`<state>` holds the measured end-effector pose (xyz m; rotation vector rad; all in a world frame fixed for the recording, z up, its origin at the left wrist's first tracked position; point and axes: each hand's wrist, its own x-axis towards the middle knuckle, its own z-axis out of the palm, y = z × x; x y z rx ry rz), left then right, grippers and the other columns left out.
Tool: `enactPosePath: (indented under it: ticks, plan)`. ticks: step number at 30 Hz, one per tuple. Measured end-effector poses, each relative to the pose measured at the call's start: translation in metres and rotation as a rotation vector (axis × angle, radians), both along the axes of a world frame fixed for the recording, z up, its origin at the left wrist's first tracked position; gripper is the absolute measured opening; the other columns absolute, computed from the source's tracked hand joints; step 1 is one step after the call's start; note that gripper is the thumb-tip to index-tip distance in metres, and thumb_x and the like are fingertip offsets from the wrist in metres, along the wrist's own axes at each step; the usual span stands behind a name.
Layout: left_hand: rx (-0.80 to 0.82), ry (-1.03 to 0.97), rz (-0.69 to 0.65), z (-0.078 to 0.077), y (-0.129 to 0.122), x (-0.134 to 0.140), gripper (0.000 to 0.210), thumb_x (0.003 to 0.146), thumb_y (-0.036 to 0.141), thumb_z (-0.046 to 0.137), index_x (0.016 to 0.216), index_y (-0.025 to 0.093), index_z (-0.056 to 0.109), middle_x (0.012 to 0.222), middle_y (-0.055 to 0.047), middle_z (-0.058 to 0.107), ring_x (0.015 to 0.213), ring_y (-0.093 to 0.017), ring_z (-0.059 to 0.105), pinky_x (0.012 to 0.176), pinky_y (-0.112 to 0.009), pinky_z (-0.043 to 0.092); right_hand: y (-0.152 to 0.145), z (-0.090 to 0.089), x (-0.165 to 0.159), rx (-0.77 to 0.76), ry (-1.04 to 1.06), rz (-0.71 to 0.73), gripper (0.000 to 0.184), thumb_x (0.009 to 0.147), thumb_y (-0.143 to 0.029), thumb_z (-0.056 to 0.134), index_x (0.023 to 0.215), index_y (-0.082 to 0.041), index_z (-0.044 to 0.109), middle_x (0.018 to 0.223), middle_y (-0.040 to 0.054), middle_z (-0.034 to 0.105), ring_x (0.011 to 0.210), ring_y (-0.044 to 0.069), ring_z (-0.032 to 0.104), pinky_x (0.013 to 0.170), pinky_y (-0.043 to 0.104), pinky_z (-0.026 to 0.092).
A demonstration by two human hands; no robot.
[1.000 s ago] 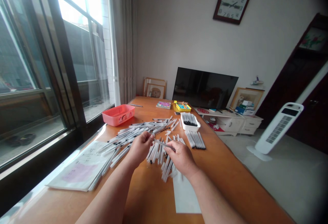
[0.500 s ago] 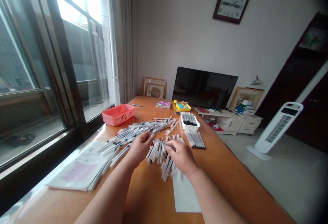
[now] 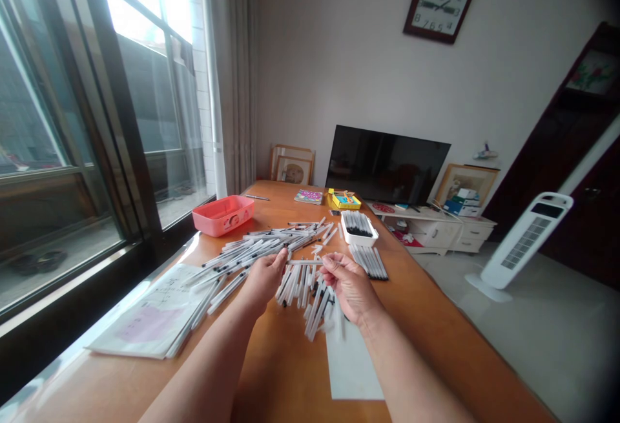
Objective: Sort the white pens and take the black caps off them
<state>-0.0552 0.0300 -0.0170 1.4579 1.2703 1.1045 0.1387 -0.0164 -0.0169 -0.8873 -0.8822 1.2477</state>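
Observation:
A slim, whitish pen [image 3: 306,261] spans level between my two hands above the table. My left hand [image 3: 265,281] is closed at its left end, where a small dark bit shows at the fingertips. At the other end, the thumb and fingers of my right hand [image 3: 347,284] pinch it. Below and between the hands lies a loose heap of clear pens [image 3: 317,310], some with black parts. A larger spread of pens [image 3: 252,248] covers the table beyond my left hand. Past my right hand, several pens lie in a neat row [image 3: 369,261].
A white box [image 3: 361,240] packed with pens stands behind the row. A pink bin [image 3: 223,216] sits at the left edge, papers [image 3: 140,319] nearer me. A white sheet [image 3: 356,371] lies under my right arm. Farther back are a booklet [image 3: 309,197] and a yellow box [image 3: 346,201].
The pen has swung from slanting to nearly level. My right hand has shifted slightly right and up and turned, its grip now nearer the pen's right end. My left hand stays near its place.

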Motion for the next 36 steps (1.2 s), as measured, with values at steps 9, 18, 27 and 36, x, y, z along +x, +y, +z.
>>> enactPosePath:
  ticks: [9, 18, 27, 36]
  plan:
    - [-0.092, -0.230, -0.154, 0.010, -0.008, 0.003, 0.050, 0.079, 0.067, 0.062, 0.081, 0.018, 0.056, 0.071, -0.002, 0.062, 0.058, -0.012, 0.049, 0.059, -0.025, 0.040, 0.011, -0.005, 0.009, 0.022, 0.130, -0.143, 0.030, 0.068, -0.032, 0.088, 0.085, -0.017, 0.069, 0.072, -0.0005, 0.064, 0.060, 0.008, 0.052, 0.053, 0.019, 0.041]
    - [-0.093, -0.127, -0.121, 0.004, -0.010, 0.013, 0.049, 0.083, 0.067, 0.053, 0.068, 0.020, 0.049, 0.057, 0.003, 0.047, 0.050, -0.011, 0.040, 0.050, -0.025, 0.030, 0.011, -0.002, 0.009, 0.050, 0.125, -0.175, 0.025, 0.067, -0.028, 0.084, 0.082, -0.019, 0.065, 0.071, -0.0020, 0.060, 0.061, 0.010, 0.051, 0.052, 0.021, 0.040]
    - [0.014, 0.117, 0.087, 0.002, -0.007, 0.007, 0.044, 0.084, 0.061, 0.053, 0.074, 0.019, 0.059, 0.055, 0.002, 0.052, 0.049, -0.012, 0.041, 0.051, -0.025, 0.029, 0.013, -0.003, 0.019, 0.111, -0.047, -0.309, 0.029, 0.070, -0.035, 0.082, 0.084, -0.019, 0.062, 0.067, -0.0059, 0.055, 0.055, 0.008, 0.042, 0.051, 0.021, 0.033]
    - [0.056, 0.150, 0.091, -0.012, 0.003, 0.007, 0.029, 0.081, 0.046, 0.058, 0.085, 0.018, 0.064, 0.061, -0.001, 0.062, 0.051, -0.013, 0.047, 0.052, -0.024, 0.030, 0.008, 0.001, 0.022, 0.254, -0.385, -0.607, 0.033, 0.081, -0.048, 0.074, 0.092, -0.019, 0.063, 0.075, -0.0030, 0.059, 0.065, 0.013, 0.051, 0.065, 0.026, 0.044]
